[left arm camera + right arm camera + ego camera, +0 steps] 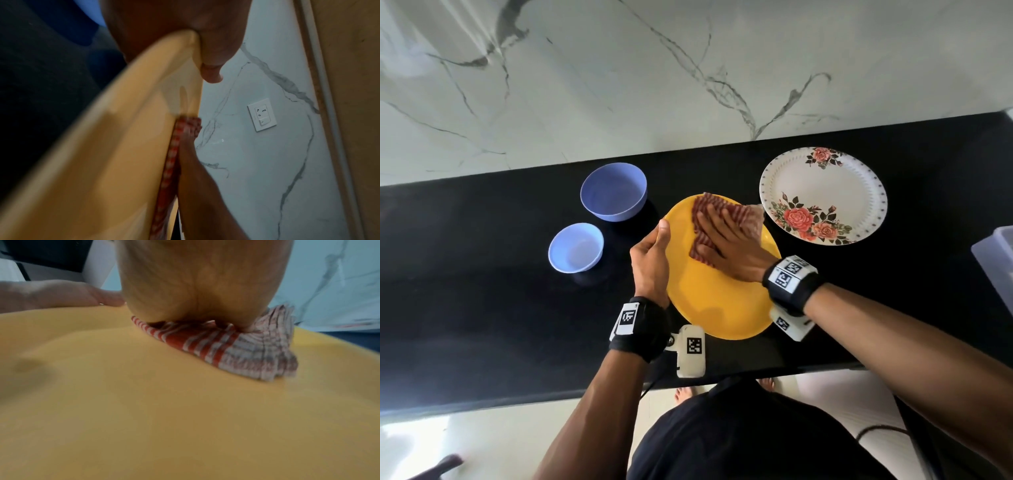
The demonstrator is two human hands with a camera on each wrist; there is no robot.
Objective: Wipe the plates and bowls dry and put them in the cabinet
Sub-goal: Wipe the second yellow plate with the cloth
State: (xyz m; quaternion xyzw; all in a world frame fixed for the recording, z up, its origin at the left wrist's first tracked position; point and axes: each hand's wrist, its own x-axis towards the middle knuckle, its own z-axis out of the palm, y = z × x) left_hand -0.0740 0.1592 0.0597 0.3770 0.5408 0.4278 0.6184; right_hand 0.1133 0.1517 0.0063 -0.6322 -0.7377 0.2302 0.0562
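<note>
A yellow plate (722, 301) is held tilted above the black counter (482, 308). My left hand (650, 260) grips its left rim, thumb on the upper face; the left wrist view shows the thumb (211, 61) curled over the yellow plate's (102, 162) edge. My right hand (726, 243) lies flat with straight fingers on a red-and-white striped cloth (743, 219), pressing it against the plate's upper half. In the right wrist view the cloth (236, 347) bunches under my palm on the plate (164, 418). A floral white plate (835, 192) lies to the right. Two blue bowls, one large (613, 192) and one small (576, 247), stand to the left.
A marble wall (619, 85) rises behind the counter, with a power socket (261, 114) on it. A translucent plastic container (996, 260) sits at the counter's right edge. My feet (685, 394) show on the light floor below the counter's front edge.
</note>
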